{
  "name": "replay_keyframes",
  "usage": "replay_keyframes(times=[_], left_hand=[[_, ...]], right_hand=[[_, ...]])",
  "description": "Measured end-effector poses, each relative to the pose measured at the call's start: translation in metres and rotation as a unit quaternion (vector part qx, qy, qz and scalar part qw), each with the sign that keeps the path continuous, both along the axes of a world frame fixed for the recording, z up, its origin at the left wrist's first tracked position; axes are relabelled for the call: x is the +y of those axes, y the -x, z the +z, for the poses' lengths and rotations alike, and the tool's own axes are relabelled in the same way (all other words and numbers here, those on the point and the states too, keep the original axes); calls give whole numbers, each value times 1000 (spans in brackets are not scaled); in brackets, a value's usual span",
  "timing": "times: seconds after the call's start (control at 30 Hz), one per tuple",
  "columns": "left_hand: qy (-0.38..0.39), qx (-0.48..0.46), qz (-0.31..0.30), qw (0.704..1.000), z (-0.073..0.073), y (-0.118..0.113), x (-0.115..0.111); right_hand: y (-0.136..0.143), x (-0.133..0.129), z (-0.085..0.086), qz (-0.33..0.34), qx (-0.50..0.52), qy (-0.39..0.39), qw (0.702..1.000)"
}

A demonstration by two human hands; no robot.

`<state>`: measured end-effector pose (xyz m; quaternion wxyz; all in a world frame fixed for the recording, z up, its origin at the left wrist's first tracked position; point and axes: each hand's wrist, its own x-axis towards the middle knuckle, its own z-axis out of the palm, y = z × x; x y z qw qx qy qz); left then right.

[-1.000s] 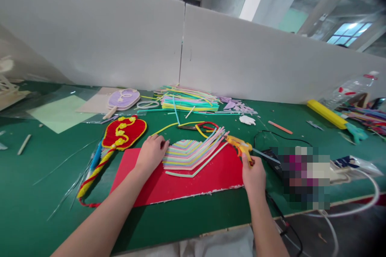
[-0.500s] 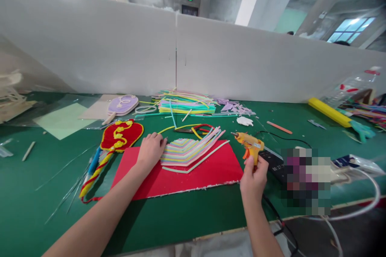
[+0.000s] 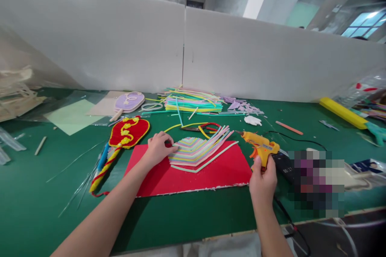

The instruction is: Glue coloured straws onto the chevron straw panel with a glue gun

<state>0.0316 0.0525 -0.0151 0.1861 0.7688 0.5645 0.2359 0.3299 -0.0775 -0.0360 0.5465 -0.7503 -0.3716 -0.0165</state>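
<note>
Pastel strips (image 3: 188,157) lie side by side in nested V shapes on a red board (image 3: 223,176), their right ends fanning loose. A pale green strip (image 3: 214,157) sits slightly apart below them. At the left ends of the strips, my left hand (image 3: 158,147) has its thumb and forefinger pinched together at the edge. My right hand (image 3: 263,177) grips a yellow hot glue gun (image 3: 261,144) by its handle, right of the board. The gun's nozzle points left, near the fanned ends but apart from them. Behind the strips lie scissors (image 3: 196,129) with red and yellow handles.
On the left lie a red and yellow fan (image 3: 132,132) and a lilac fan (image 3: 130,101). A pile of coloured strips (image 3: 193,102) rests before the white partition (image 3: 120,44). A phone (image 3: 286,168) and the gun's black cord (image 3: 298,136) lie to the right.
The whole view has shifted, so the table's things appear farther right. My left thumb and forefinger now pinch at the strips' left ends. The glue gun stays in my right hand, turned slightly.
</note>
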Motion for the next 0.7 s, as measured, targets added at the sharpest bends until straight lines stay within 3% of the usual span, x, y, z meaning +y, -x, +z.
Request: replay_keyframes(times=[0.1,0.23,0.3,0.47,0.63,0.7], left_hand=[[1,-137,-54,989,6,0,-2],[148,-283,-36,947,10,-6,-6],[219,-293,-12,931,10,-9,-7],[311,-284,-2,907,18,-10,-4],[447,-237,-114,855,32,-13,14],[478,-222,-126,841,35,-17,22]], right_hand=[[1,1,2,-3,-9,9,1000],[1,2,3,0,-10,20,1000],[1,3,2,-3,-6,24,1000],[4,3,4,-4,0,21,1000],[11,2,12,-4,26,31,999],[13,1,15,-14,37,36,999]])
